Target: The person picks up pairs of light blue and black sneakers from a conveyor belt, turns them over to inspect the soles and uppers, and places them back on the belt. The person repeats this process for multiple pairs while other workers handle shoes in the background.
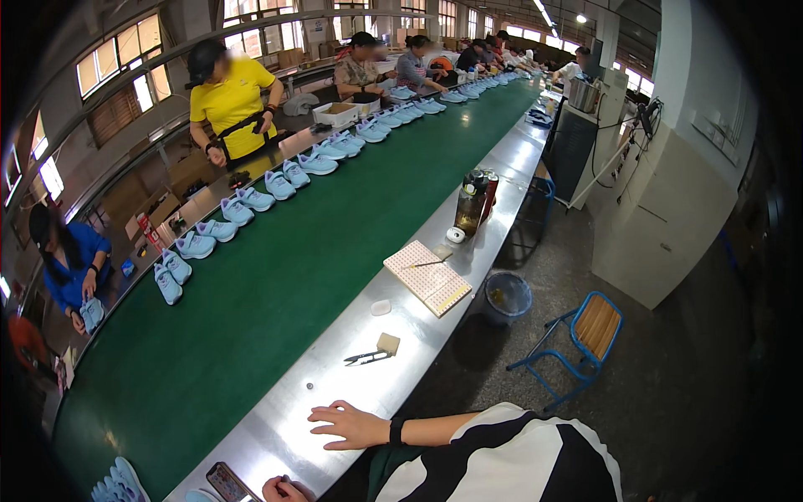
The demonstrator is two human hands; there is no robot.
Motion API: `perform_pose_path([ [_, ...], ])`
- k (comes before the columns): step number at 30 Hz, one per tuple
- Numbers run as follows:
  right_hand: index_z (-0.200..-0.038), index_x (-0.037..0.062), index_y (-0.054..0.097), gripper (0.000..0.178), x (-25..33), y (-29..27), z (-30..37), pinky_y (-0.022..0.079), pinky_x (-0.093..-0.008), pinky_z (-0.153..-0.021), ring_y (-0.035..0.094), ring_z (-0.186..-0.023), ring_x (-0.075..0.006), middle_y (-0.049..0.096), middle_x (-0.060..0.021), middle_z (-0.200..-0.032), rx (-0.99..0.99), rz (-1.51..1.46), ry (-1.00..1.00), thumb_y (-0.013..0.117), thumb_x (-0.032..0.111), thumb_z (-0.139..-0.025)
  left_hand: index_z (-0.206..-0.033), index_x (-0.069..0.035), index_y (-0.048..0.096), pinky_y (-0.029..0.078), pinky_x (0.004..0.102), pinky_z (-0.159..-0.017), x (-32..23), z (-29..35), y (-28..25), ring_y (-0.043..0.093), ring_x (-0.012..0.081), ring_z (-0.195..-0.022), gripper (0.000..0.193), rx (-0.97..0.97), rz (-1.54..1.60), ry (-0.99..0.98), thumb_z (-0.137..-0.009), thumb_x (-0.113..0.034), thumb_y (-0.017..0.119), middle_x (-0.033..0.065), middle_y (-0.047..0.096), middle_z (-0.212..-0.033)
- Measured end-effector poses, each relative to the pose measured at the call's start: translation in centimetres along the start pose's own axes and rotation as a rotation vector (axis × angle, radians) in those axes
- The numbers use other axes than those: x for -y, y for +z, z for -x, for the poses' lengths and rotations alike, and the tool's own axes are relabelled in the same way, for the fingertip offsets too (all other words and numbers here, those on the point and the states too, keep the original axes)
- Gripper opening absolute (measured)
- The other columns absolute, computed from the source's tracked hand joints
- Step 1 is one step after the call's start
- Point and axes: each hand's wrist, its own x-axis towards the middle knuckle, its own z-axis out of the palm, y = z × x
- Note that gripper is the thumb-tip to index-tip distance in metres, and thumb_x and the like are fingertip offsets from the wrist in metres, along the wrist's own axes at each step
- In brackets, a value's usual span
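My right hand (351, 426), a dark band at its wrist, rests on the shiny metal ledge (288, 393) with fingers spread and nothing in them. My left hand (284, 490) shows only in part at the lower edge; its fingers look curled, and whether they hold anything is hidden. Beside it lies a dark, flat rectangular case (230, 483). Beyond my right hand are small black thread snips (366, 358), a tan block (388, 344), a small round metal piece (309, 386) and a white, soap-like piece (381, 308).
Light-blue sneakers (237, 212) line the far side of the green conveyor belt (293, 259); more (120, 481) lie near left. The ledge holds a printed sheet (428, 279) and a dark bottle (471, 205). A bin (507, 297) and stool (595, 326) stand right. Several co-workers stand across.
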Motion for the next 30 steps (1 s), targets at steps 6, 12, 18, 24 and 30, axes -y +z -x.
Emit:
perform_pose_path([
  [6,-0.123,0.0083,0.061,0.041,0.0,0.3,0.0,0.033,-0.0441,-0.106,0.039,-0.137,-0.0275,0.050,-0.0131,-0.135,-0.027,-0.005,-0.007,0.068,0.030,-0.089,-0.091,0.003,0.068,0.050,0.0438,-0.079,0.6,0.2,0.0,0.063,0.0367,-0.083,0.019,-0.018,0.018,0.010,-0.087,-0.010,0.054,0.0202,0.068,-0.090],
  [12,-0.120,0.0062,0.062,0.040,-0.3,0.5,-0.1,0.039,-0.0445,-0.101,0.047,-0.130,-0.0287,0.054,-0.0159,-0.134,-0.067,0.042,-0.036,0.067,0.033,-0.090,-0.084,0.003,0.062,0.048,0.0401,-0.070,1.9,0.0,1.2,0.059,0.0326,-0.077,0.011,-0.077,0.130,0.026,-0.080,0.006,0.052,0.0164,0.061,-0.083],
  [18,-0.124,0.0123,0.061,0.043,0.1,-0.1,-0.3,0.036,-0.0439,-0.103,0.046,-0.134,-0.0261,0.053,-0.0097,-0.138,-0.002,0.122,-0.008,0.067,0.037,-0.089,-0.083,0.002,0.063,0.047,0.0364,-0.066,1.7,0.1,1.1,0.059,0.0287,-0.074,0.009,-0.102,0.112,0.008,-0.080,0.006,0.056,0.0141,0.063,-0.082],
  [24,-0.124,0.0119,0.061,0.043,0.4,-0.4,-0.5,0.035,-0.0441,-0.104,0.045,-0.134,-0.0266,0.054,-0.0100,-0.136,-0.006,0.091,-0.001,0.067,0.036,-0.089,-0.085,0.002,0.063,0.045,0.0344,-0.062,1.2,-0.1,0.6,0.057,0.0265,-0.071,0.009,-0.091,0.111,0.010,-0.081,0.006,0.056,0.0133,0.063,-0.084],
  [30,-0.123,0.0113,0.061,0.043,0.5,-0.3,-0.4,0.035,-0.0433,-0.104,0.044,-0.134,-0.0268,0.054,-0.0104,-0.137,-0.012,0.103,-0.008,0.067,0.036,-0.089,-0.086,0.002,0.064,0.046,0.0344,-0.062,1.5,0.0,0.7,0.058,0.0263,-0.071,0.011,-0.073,0.130,-0.014,-0.082,0.007,0.055,0.0136,0.063,-0.086],
])
